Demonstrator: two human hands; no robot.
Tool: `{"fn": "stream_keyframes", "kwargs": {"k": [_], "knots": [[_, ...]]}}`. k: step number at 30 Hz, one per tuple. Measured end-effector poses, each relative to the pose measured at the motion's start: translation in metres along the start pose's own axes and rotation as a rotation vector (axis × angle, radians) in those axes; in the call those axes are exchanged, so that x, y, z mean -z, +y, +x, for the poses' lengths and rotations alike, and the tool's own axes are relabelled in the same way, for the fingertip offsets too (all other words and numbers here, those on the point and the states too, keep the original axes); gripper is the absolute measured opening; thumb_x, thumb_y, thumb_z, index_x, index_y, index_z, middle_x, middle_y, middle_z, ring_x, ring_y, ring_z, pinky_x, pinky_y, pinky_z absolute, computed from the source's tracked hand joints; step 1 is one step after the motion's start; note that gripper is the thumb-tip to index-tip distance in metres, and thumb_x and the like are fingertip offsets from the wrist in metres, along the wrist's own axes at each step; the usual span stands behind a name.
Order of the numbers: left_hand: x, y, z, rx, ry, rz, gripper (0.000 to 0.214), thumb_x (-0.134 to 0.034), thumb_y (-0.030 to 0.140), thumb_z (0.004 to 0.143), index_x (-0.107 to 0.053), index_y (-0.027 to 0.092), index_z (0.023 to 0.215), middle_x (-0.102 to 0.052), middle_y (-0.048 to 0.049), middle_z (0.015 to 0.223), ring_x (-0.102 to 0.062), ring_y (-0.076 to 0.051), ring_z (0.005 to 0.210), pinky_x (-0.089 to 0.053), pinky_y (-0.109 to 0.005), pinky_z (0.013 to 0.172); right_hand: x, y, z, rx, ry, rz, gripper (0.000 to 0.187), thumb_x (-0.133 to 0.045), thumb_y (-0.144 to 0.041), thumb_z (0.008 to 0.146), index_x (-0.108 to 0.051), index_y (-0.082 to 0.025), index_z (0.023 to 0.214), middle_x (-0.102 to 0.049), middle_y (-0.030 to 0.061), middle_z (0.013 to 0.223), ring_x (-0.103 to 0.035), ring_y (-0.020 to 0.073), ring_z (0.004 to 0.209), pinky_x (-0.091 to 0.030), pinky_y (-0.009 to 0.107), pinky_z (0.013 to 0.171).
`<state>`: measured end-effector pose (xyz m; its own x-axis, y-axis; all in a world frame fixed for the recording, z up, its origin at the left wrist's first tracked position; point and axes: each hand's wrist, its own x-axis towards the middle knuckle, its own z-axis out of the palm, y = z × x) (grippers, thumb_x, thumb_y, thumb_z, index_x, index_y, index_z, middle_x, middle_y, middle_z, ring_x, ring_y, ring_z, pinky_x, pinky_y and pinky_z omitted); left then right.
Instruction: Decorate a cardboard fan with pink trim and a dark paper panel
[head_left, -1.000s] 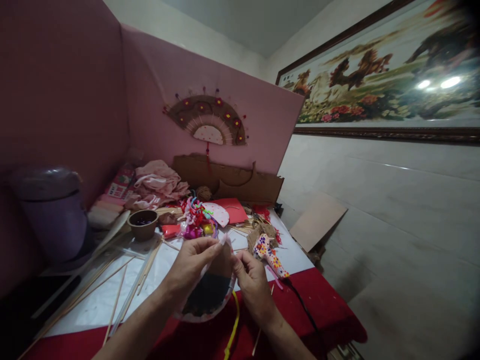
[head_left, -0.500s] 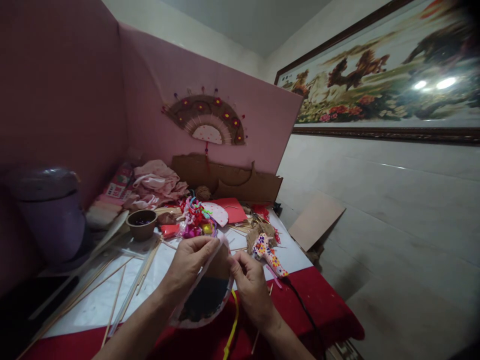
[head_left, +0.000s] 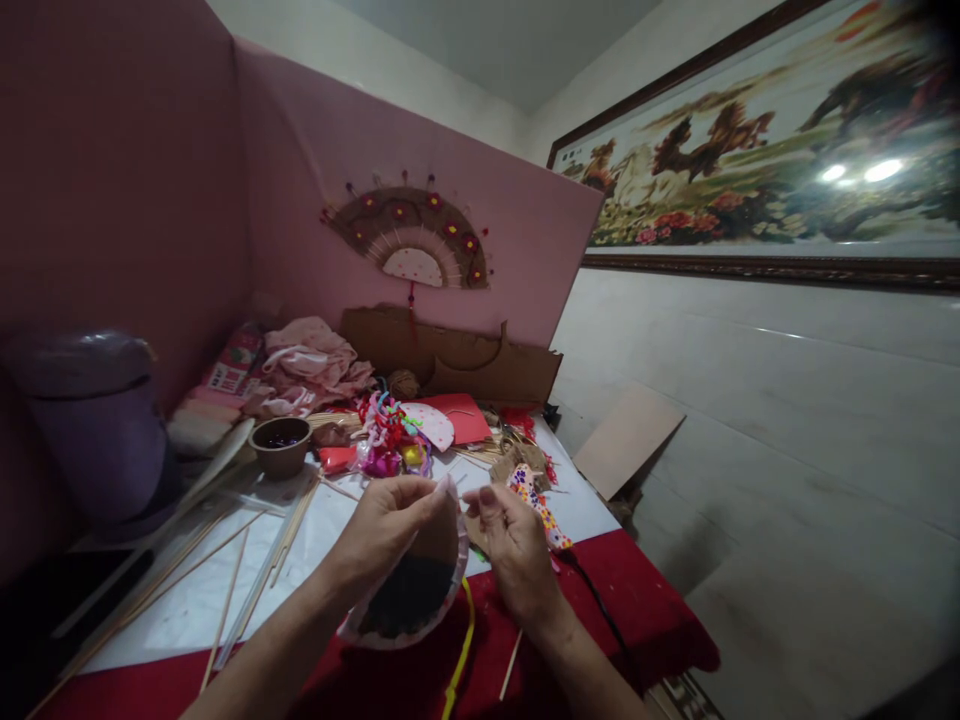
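Note:
My left hand (head_left: 390, 525) pinches the upper end of a half-round piece of cardboard (head_left: 420, 585) with a dark, shaded face and a pale folded fabric rim. The piece hangs tilted over the front of the table. Just right of its upper tip is my right hand (head_left: 517, 545), its thumb and fingers drawn together and apart from the rim. Whether anything sits between those fingertips I cannot make out. A flower-patterned glue gun (head_left: 541, 508) lies behind my right hand, partly covered by it. Below the hands runs a yellow strip (head_left: 461, 650), with a thin stick (head_left: 511, 664) beside it.
Across the table lie wooden sticks (head_left: 234, 590), a brown bowl (head_left: 280, 446), colourful craft bits (head_left: 386, 430), a spotted half-round piece (head_left: 433, 425) and red paper (head_left: 466, 418). A purple bin (head_left: 97, 450) stands left. Behind, a decorated fan (head_left: 412, 240) hangs on the pink panel (head_left: 300, 200).
My right hand has come away from the rim, turned, and risen slightly to the right. My left hand still grips the upper end, and the piece has tilted a little.

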<state>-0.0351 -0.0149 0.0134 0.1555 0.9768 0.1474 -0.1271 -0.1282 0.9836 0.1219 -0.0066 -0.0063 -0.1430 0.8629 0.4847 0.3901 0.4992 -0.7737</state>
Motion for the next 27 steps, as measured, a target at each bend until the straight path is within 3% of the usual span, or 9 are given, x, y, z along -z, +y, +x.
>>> {"fn": "stream_keyframes", "kwargs": {"k": [4, 8, 14, 18, 27], "knots": [[0.001, -0.005, 0.002, -0.035, -0.028, 0.026, 0.030, -0.064, 0.041, 0.072, -0.069, 0.012, 0.068, -0.063, -0.0029, 0.064, -0.053, -0.014, 0.061, -0.039, -0.024, 0.057, 0.003, -0.009, 0.009, -0.014, -0.082, 0.068, 0.025, -0.047, -0.037, 0.087, -0.059, -0.017, 0.079, -0.059, 0.0028, 0.075, -0.052, 0.0142, 0.065, -0.039, 0.024, 0.057], [0.001, -0.009, 0.003, -0.075, -0.013, 0.044, 0.032, -0.065, 0.044, 0.070, -0.069, 0.013, 0.066, -0.063, -0.0031, 0.062, -0.054, -0.016, 0.060, -0.040, -0.024, 0.055, -0.001, -0.012, 0.014, -0.024, -0.076, 0.012, 0.018, -0.053, -0.031, 0.083, -0.060, -0.017, 0.075, -0.061, 0.0029, 0.074, -0.053, 0.0140, 0.065, -0.039, 0.023, 0.055], [0.001, -0.014, 0.006, -0.058, -0.007, 0.016, 0.031, -0.068, 0.044, 0.067, -0.070, 0.012, 0.070, -0.067, -0.0039, 0.066, -0.056, -0.017, 0.063, -0.041, -0.024, 0.057, -0.006, -0.010, 0.018, -0.019, -0.075, 0.012, 0.018, -0.051, -0.029, 0.083, -0.057, -0.018, 0.070, -0.058, 0.0001, 0.065, -0.050, 0.0125, 0.059, -0.037, 0.022, 0.051], [0.002, -0.017, 0.008, 0.005, -0.068, -0.078, 0.029, -0.066, 0.041, 0.071, -0.071, 0.013, 0.077, -0.068, -0.0044, 0.068, -0.058, -0.016, 0.064, -0.042, -0.025, 0.061, -0.009, -0.004, 0.018, -0.016, -0.036, 0.034, 0.019, -0.050, -0.031, 0.084, -0.057, -0.018, 0.071, -0.057, 0.0001, 0.065, -0.051, 0.0129, 0.059, -0.038, 0.022, 0.052], [0.001, -0.014, 0.005, -0.067, -0.056, 0.049, 0.029, -0.064, 0.041, 0.072, -0.067, 0.012, 0.065, -0.065, -0.0029, 0.065, -0.054, -0.015, 0.060, -0.038, -0.023, 0.056, -0.004, -0.014, 0.022, 0.010, -0.039, -0.026, 0.019, -0.053, -0.030, 0.081, -0.060, -0.016, 0.070, -0.060, 0.0017, 0.066, -0.054, 0.0145, 0.063, -0.041, 0.025, 0.060]]}}
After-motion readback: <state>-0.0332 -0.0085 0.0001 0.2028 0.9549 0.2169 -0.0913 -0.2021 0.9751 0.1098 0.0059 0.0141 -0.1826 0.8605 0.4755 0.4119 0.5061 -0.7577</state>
